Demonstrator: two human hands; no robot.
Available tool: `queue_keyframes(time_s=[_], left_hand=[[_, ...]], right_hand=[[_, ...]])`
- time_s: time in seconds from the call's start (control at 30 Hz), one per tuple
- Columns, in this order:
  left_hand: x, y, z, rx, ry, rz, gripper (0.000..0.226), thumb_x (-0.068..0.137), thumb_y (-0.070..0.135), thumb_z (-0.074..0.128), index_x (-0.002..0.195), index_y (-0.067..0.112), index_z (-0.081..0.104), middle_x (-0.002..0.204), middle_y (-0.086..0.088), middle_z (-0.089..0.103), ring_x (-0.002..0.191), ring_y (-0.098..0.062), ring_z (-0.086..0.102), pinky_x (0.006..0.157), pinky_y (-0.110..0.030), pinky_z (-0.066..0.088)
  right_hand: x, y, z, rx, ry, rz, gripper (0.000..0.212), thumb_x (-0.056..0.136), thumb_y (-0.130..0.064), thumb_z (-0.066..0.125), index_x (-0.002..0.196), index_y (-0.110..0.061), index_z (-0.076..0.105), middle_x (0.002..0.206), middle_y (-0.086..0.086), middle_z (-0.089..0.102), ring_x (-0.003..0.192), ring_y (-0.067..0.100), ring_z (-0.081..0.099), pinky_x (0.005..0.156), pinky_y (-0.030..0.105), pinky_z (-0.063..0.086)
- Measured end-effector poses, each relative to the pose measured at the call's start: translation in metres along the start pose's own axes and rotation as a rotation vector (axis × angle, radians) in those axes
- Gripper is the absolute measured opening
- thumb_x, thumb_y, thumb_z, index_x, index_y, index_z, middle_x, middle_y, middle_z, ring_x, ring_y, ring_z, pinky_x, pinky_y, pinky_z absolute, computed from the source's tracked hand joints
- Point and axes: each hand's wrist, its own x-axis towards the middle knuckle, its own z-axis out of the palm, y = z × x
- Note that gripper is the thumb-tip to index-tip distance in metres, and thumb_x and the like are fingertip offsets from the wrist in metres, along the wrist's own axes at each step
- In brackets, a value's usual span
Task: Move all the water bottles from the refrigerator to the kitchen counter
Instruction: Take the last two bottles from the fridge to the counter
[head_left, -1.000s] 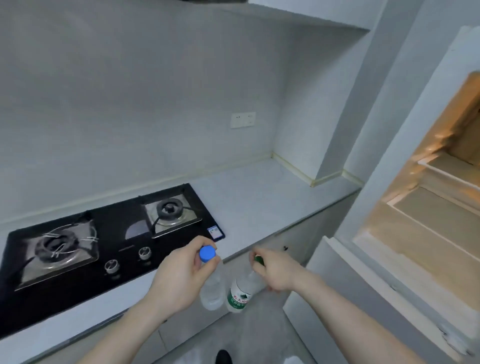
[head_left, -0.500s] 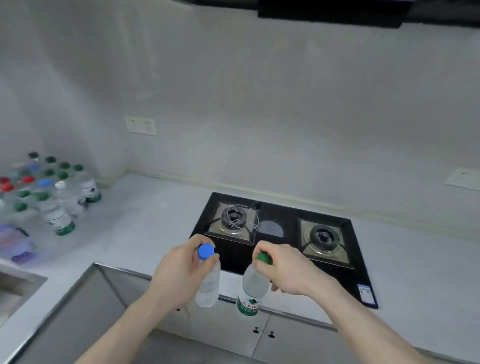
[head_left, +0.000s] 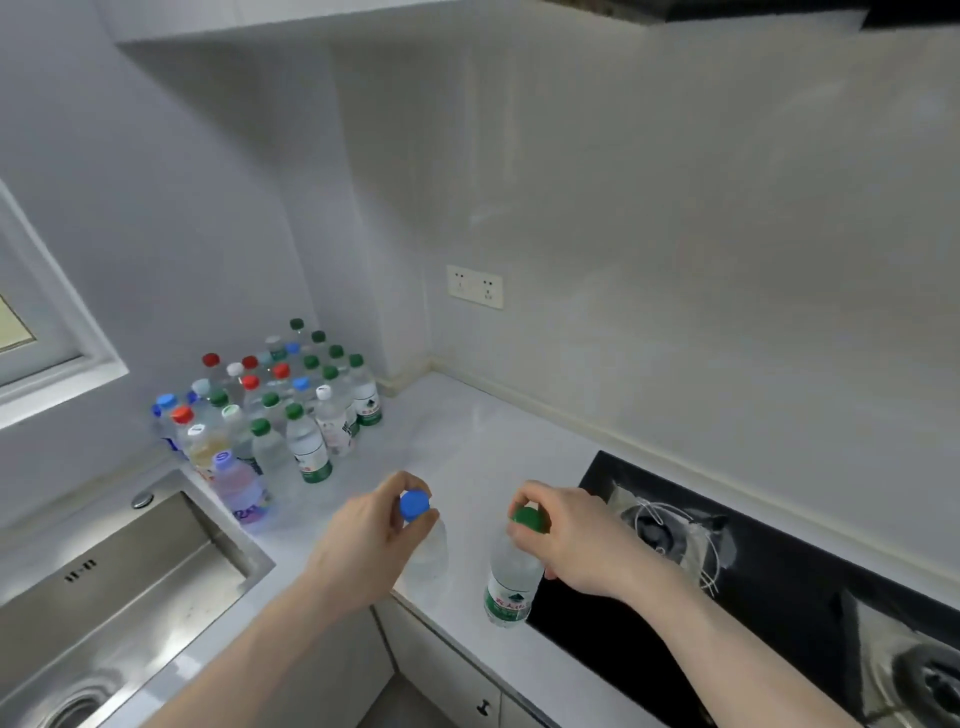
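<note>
Head view: left hand (head_left: 363, 545) grips a blue-capped bottle (head_left: 426, 545), right hand (head_left: 576, 540) a green-capped bottle (head_left: 511, 577), seemingly above the counter (head_left: 467, 447).

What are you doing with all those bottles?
A person is carrying two water bottles over the kitchen counter. The left hand grips a blue-capped bottle by its neck, and the right hand grips a green-capped bottle the same way. A big bunch of bottles already stands in the corner, between the sink and the stove.

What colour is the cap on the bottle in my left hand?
Blue, seen in the head view.
</note>
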Motion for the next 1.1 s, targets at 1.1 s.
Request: queue_keyframes(time_s=[1.1], left_hand=[[0.298,-0.199,-0.035,0.435,-0.222,0.111,0.026,0.104,0.044,0.044,0.125,0.029,0.046,0.102,0.000,0.067,0.098,-0.026,0.060,0.089,-0.039,0.039]], right_hand=[[0.359,-0.061,0.051,0.005,-0.086,0.149,0.012,0.092,-0.045,0.056,0.100,-0.036,0.059,0.092,-0.010,0.067,0.083,0.018,0.071,0.078,0.035,0.055]])
